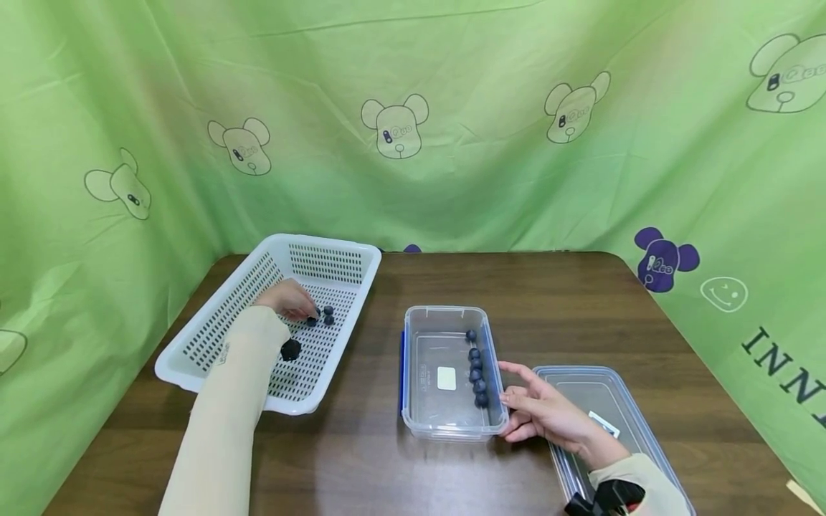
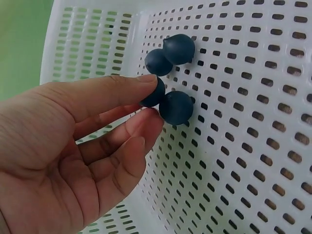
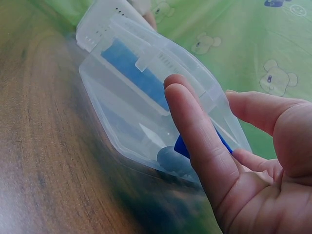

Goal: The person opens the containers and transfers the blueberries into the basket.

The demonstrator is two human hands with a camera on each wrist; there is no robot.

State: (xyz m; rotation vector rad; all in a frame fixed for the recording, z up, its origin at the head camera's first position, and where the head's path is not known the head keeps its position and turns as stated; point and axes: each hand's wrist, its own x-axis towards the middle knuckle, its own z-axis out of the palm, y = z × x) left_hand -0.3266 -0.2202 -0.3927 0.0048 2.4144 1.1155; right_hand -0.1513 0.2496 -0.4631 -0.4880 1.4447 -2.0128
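My left hand (image 1: 292, 299) reaches into a white perforated plastic basket (image 1: 315, 358). In the left wrist view, its thumb and a finger pinch a dark blueberry (image 2: 155, 93). Touching or very close to that one is another blueberry (image 2: 176, 108), and two more lie just beyond. At the right, my right hand (image 1: 545, 412) rests its fingers against the side of a clear plastic box (image 1: 429, 347); the fingers are fairly straight. Inside the box, several blueberries (image 1: 475, 374) form a row along the right wall. A pale square (image 1: 446, 378) shows at the box's bottom.
A clear lid (image 1: 584, 383) with a white label lies on the wooden table (image 1: 361, 444), partly under my right forearm. A blue clip flap (image 1: 403, 373) hangs on the box's left side. Behind the table hangs a green curtain (image 1: 323, 193) with bear prints.
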